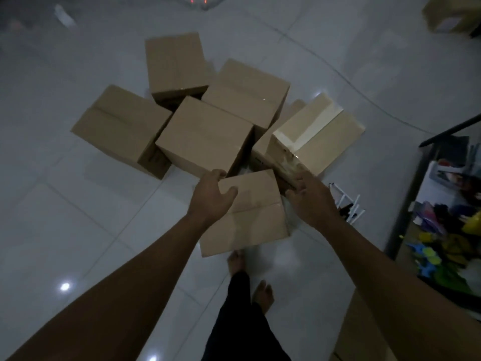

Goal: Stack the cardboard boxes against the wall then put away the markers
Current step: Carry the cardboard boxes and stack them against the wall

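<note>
A small cardboard box (250,217) is nearest to me, in front of my feet. My left hand (212,194) grips its far left corner, thumb on top and fingers over the far edge. My right hand (309,196) holds its right side with curled fingers. Beyond it, several larger cardboard boxes are clustered on the floor: one in the middle (205,134), one at the left (119,126), two farther back (177,63) (247,89), and a taped one at the right (317,136). White markers (350,207) lie on the floor just right of my right hand.
The floor is glossy white tile (78,217). A dark shelf frame (406,201) with colourful items stands at the right. Another cardboard box (364,329) sits under my right forearm, and one more box (447,14) is at the top right corner.
</note>
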